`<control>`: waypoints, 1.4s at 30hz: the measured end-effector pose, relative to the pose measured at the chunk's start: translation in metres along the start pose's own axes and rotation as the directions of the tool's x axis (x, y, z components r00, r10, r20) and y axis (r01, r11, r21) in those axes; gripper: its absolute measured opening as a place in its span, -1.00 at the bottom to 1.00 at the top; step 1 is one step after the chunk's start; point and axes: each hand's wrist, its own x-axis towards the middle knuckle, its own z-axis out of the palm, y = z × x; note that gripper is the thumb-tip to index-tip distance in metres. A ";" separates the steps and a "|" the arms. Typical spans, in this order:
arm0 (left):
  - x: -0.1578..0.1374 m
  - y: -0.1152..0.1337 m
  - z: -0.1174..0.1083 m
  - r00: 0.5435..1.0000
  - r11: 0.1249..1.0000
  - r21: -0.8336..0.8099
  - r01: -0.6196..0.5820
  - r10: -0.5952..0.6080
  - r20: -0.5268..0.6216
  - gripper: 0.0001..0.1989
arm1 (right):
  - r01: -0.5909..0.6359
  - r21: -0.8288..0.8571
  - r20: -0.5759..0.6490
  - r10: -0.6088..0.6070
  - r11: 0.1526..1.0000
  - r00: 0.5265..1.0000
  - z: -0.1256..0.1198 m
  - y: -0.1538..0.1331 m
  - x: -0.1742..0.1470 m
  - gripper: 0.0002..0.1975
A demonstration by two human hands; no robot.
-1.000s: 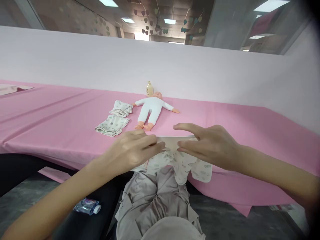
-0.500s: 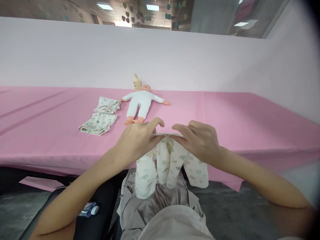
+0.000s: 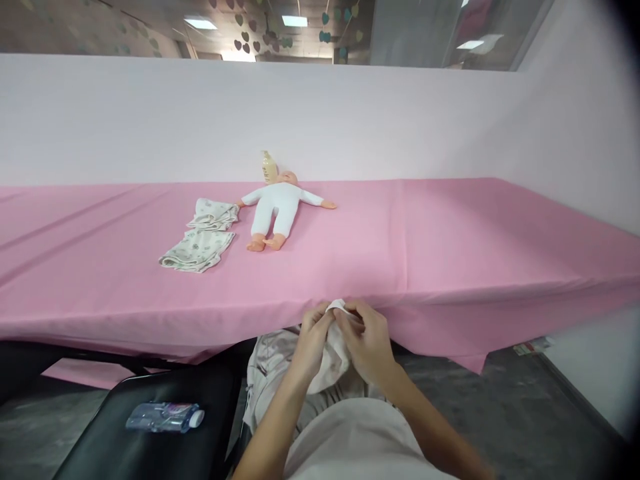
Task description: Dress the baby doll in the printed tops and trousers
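Note:
A whitish baby garment (image 3: 332, 368) hangs bunched between my hands, low over my lap at the table's front edge. My left hand (image 3: 311, 343) pinches its top edge from the left. On the other side, my right hand (image 3: 370, 343) has its fingers closed on the same edge, close to the left thumb. Folds hide the garment's full shape. Beyond my hands, a baby doll (image 3: 280, 203) in a white suit lies on its back with its arms spread.
Two folded printed cloth pieces (image 3: 200, 250) lie left of the doll on the pink-covered table (image 3: 450, 247). A pump bottle (image 3: 269, 168) stands by the doll's head. A plastic bottle (image 3: 163, 417) lies on the black chair (image 3: 135, 457) to my left.
Both hands have come down and closer together, from above the table's front edge to my lap. The garment, earlier held stretched with its printed parts hanging, is now bunched up.

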 end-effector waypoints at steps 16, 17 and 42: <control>-0.020 0.009 -0.019 0.908 0.848 0.395 -0.353 0.413 -0.075 -0.56 | -0.022 0.439 0.086 -0.018 0.898 0.996 -0.007 0.010 -0.010 -0.63; -0.016 0.010 -0.022 0.945 0.884 0.355 -0.304 0.327 -0.006 -0.56 | -0.013 0.446 0.093 -0.032 0.895 0.995 -0.006 0.008 -0.009 -0.62; -0.011 0.033 -0.075 0.748 0.835 0.319 -0.448 0.546 -0.377 -0.81 | 0.104 0.065 0.057 -0.108 0.992 0.993 -0.033 0.034 0.030 -0.86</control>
